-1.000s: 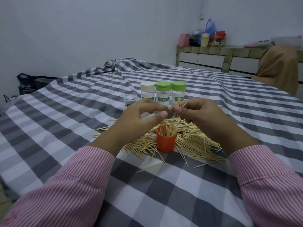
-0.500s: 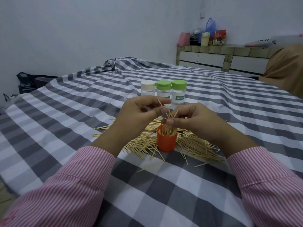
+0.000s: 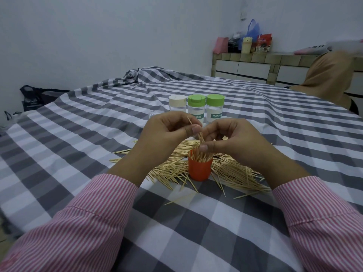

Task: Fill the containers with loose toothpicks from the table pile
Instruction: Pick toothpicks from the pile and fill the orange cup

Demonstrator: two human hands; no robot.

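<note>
Toothpicks (image 3: pixel 200 137) in a small bundle are pinched between both hands just above the orange container (image 3: pixel 200 169), which stands open near the middle of the checked cloth (image 3: pixel 78 146) and already bristles with sticks. On the left hand (image 3: pixel 167 134) the thumb and curled forefinger clamp the bundle's upper part, one stick poking up past the fingertips toward 11 o'clock; the remaining fingers are folded loosely into the palm. On the right hand (image 3: pixel 233 140) the thumb and forefinger grip the lower part of the same bundle, the thumb tip lying directly over the container's mouth and the other fingers bent behind it. Whether the lower ends of the sticks are already inside the container is hard to tell. Around the container, and mostly from its 3 o'clock to its 9 o'clock on the near side, spreads the loose pile (image 3: pixel 231 171), with a few strays at 6 o'clock. At 12 o'clock from the hands three capped jars stand in a row, touching or nearly so: a cream-lidded jar (image 3: pixel 177 104), a middle green-lidded jar (image 3: pixel 196 105) whose green label reads partly "THPICK" behind the fingers, and a right green-lidded jar (image 3: pixel 215 107) whose label reads "TOOTHPICK". Pink-and-white striped sleeves (image 3: pixel 82 228) cover both forearms.
</note>
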